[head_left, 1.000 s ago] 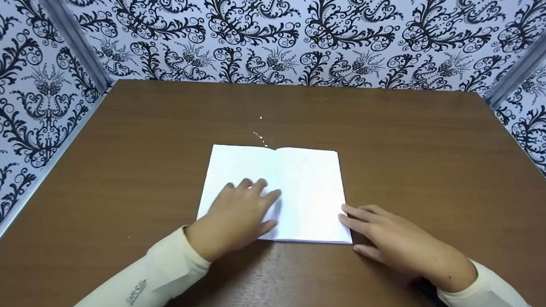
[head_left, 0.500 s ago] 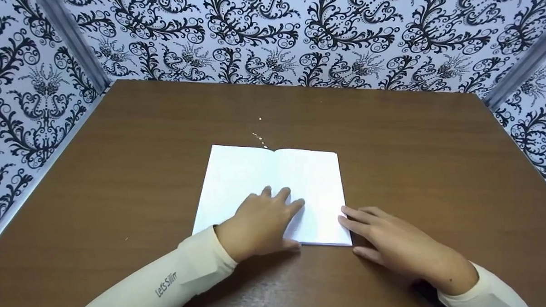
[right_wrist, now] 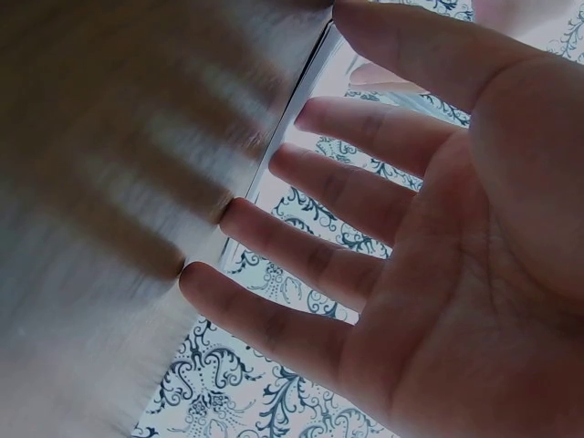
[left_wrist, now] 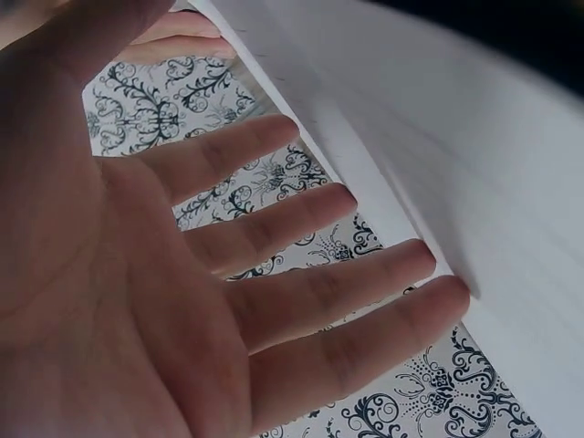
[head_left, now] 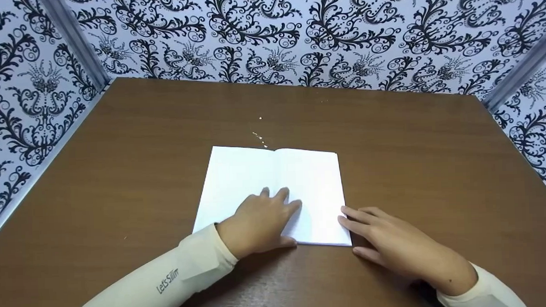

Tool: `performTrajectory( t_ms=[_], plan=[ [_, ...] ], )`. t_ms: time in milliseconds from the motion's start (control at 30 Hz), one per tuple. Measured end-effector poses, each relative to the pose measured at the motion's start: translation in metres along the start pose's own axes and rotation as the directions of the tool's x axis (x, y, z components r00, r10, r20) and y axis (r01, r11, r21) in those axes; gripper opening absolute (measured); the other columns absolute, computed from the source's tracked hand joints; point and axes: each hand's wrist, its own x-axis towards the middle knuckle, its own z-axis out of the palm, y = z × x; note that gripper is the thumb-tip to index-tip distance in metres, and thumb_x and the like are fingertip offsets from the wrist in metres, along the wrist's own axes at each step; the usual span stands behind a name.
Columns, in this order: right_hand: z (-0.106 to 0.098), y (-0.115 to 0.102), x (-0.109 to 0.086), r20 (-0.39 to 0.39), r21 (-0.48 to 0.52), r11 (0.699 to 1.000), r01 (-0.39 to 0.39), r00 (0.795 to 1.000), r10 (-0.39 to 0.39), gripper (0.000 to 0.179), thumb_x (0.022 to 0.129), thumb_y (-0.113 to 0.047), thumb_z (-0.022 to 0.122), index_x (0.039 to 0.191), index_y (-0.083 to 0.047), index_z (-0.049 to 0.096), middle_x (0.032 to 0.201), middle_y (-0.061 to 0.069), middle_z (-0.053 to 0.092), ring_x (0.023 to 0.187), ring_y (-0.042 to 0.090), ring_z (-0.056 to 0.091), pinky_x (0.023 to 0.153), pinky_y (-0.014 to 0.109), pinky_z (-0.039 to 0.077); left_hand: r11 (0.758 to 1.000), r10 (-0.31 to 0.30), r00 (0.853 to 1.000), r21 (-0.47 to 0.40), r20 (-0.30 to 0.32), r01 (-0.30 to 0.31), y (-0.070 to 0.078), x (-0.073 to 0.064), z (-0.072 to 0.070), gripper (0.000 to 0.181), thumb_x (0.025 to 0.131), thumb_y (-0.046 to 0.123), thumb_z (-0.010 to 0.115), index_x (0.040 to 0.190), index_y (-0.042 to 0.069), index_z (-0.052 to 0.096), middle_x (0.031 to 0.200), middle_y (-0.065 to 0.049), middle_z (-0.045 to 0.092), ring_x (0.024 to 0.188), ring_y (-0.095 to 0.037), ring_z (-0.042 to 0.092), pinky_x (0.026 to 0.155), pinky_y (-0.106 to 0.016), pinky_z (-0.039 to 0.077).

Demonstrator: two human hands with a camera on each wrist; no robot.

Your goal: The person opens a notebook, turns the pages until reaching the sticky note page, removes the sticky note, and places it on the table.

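An open notebook [head_left: 244, 172] with blank white pages lies flat on the brown table, its fold running away from me near the middle. My left hand [head_left: 259, 222] rests on the pages by the fold, fingers spread and nearly straight. In the left wrist view the fingertips of the left hand [left_wrist: 182, 292] touch the white paper [left_wrist: 474, 182]. At the notebook's right edge my right hand [head_left: 389, 240] touches the border with its fingertips. The right wrist view shows the right hand [right_wrist: 429, 255] with straight fingers, its tips at the table surface and the notebook's edge.
The brown table [head_left: 140, 131] spreads around the notebook on all sides. Small pale crumbs [head_left: 259, 138] lie just beyond the fold. Patterned black-and-white panels [head_left: 269, 40] border the table at the back and both sides. Something dark sits under my right wrist.
My left hand has slid right and slightly toward me, from the left page to the fold, then stayed nearly still. The right hand has not moved, and the notebook lies almost where it was.
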Motion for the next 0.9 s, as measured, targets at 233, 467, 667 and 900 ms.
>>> performTrajectory(
  t_ms=[233, 467, 667, 900],
  plan=[
    [0.0001, 0.0017, 0.0001, -0.013, -0.003, 1.0, 0.017, 1.0, -0.017, 0.058, 0.093, -0.029, 0.07, 0.144, -0.009, 0.053, 0.154, 0.011, 0.046, 0.13, 0.033, 0.053, 0.098, 0.051, 0.051, 0.998, -0.008, 0.998, -0.058, 0.064, 0.012, -0.0026, 0.0009, -0.0007, 0.07, 0.084, 0.062, 0.069, 0.138, 0.019, 0.056, 0.133, -0.012, 0.059, 0.111, -0.04, 0.067, 0.076, -0.047, 0.06],
    [0.0006, 0.0014, -0.0007, -0.018, -0.007, 1.0, 0.009, 1.0, -0.009, 0.058, 0.093, -0.03, 0.07, 0.144, -0.009, 0.053, 0.154, 0.01, 0.047, 0.131, 0.032, 0.053, 0.098, 0.051, 0.051, 0.994, 0.019, 0.993, -0.106, 0.113, -0.007, -0.0076, 0.0015, -0.0033, 0.066, 0.088, 0.057, 0.067, 0.141, 0.02, 0.054, 0.142, -0.012, 0.055, 0.118, -0.041, 0.063, 0.087, -0.05, 0.058],
    [0.0003, 0.0012, -0.001, -0.011, -0.009, 1.0, 0.01, 1.0, -0.01, 0.058, 0.093, -0.031, 0.07, 0.144, -0.01, 0.053, 0.154, 0.011, 0.047, 0.131, 0.033, 0.053, 0.099, 0.051, 0.051, 0.993, 0.028, 0.994, -0.114, 0.103, -0.016, -0.0085, 0.0011, -0.0045, 0.062, 0.089, 0.055, 0.067, 0.139, 0.019, 0.056, 0.139, -0.011, 0.057, 0.114, -0.038, 0.065, 0.085, -0.049, 0.058],
    [-0.0016, 0.0011, -0.0013, 0.02, -0.001, 1.0, 0.01, 1.0, -0.01, 0.061, 0.095, -0.033, 0.068, 0.147, -0.008, 0.049, 0.155, 0.011, 0.045, 0.133, 0.035, 0.051, 0.1, 0.054, 0.049, 0.994, 0.013, 0.993, -0.11, 0.121, 0.0, -0.0076, 0.0012, -0.0042, 0.061, 0.091, 0.054, 0.065, 0.139, 0.019, 0.056, 0.14, -0.01, 0.056, 0.117, -0.038, 0.064, 0.087, -0.049, 0.058]
  ],
)
